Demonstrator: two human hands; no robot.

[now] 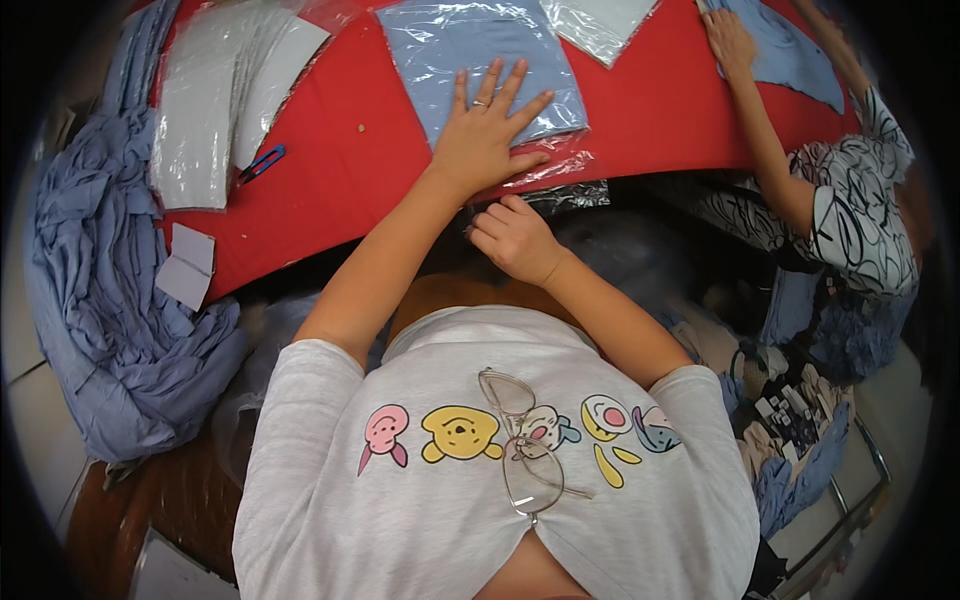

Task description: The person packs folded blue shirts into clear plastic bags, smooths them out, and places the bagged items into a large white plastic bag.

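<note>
Bagged blue garment [480, 70] pressed flat by spread left hand [487, 135], right hand [515, 240] curled, pinching bag edge [545, 185]

Folded blue garment in clear plastic bag [480, 70]: lies flat on red table surface, near its front edge. Bag's open end, crinkled and glossy, overhangs that edge. Garment pale blue, neatly squared, fully enclosed.

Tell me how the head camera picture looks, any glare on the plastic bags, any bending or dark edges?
Head view: glare streaks the clear plastic bag under the left hand and the bagged grey pieces; the red table edge bows from fisheye distortion; corners fall to black; light is even and soft; the right hand sits in shade below the table edge; focus is fairly sharp throughout.
</note>
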